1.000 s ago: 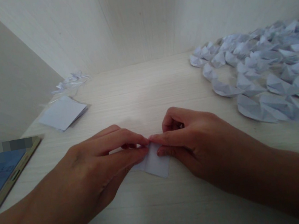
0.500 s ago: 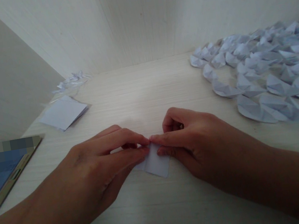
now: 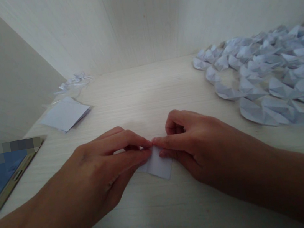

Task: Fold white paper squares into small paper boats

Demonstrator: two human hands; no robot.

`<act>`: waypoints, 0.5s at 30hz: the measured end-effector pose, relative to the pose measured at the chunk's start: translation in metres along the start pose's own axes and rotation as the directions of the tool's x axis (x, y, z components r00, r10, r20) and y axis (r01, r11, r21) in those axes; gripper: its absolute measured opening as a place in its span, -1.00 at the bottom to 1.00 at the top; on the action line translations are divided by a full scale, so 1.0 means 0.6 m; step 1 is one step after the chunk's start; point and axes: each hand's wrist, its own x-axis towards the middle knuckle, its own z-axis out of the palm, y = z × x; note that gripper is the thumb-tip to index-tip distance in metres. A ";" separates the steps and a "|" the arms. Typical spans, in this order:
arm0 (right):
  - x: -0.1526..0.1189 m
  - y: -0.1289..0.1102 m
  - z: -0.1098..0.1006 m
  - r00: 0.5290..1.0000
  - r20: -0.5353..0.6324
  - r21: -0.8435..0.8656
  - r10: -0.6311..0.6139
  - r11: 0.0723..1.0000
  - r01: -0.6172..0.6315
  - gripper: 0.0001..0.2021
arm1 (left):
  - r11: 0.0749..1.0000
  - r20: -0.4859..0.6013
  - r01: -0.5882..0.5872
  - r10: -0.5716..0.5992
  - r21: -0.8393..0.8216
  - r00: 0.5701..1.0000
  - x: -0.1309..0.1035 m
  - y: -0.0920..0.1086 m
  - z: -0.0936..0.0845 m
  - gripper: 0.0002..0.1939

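A small folded piece of white paper (image 3: 160,166) lies low over the tabletop between my hands. My left hand (image 3: 112,157) pinches its upper left edge between thumb and forefinger. From the other side, my right hand (image 3: 196,143) grips the top right part, thumb and forefinger closed on it and the other fingers curled in. Both forefinger tips meet at the top of the paper. The left portion of the sheet is partly hidden under my left fingers.
Many folded white paper pieces (image 3: 256,112) lie in rows on the right. A stack of square paper sheets (image 3: 66,114) sits at back left, with thin paper strips (image 3: 75,81) behind it. At the left edge is a blurred-out device (image 3: 8,177) on the pale wooden table (image 3: 168,212).
Hardly anything differs. Both hands keep their pinch on the paper, and the view has shifted very slightly.
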 end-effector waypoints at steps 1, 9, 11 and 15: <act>0.000 0.000 0.000 1.000 0.003 -0.002 -0.003 1.000 0.003 -0.81 | 1.000 0.004 0.003 -0.003 -0.002 1.000 0.000 0.000 0.000 -0.70; -0.001 -0.001 -0.002 1.000 0.008 -0.076 -0.010 0.997 0.010 -0.80 | 1.000 0.006 -0.017 0.017 0.003 1.000 0.001 0.001 0.002 -0.67; -0.002 -0.003 -0.004 1.000 0.009 -0.124 -0.013 0.992 0.014 -0.81 | 1.000 0.003 -0.013 0.013 0.009 1.000 0.001 0.007 0.005 -0.67; -0.002 -0.009 -0.009 1.000 0.017 -0.206 -0.016 0.978 0.019 -0.87 | 0.991 0.012 0.035 -0.037 0.129 0.999 -0.015 0.033 0.014 -0.72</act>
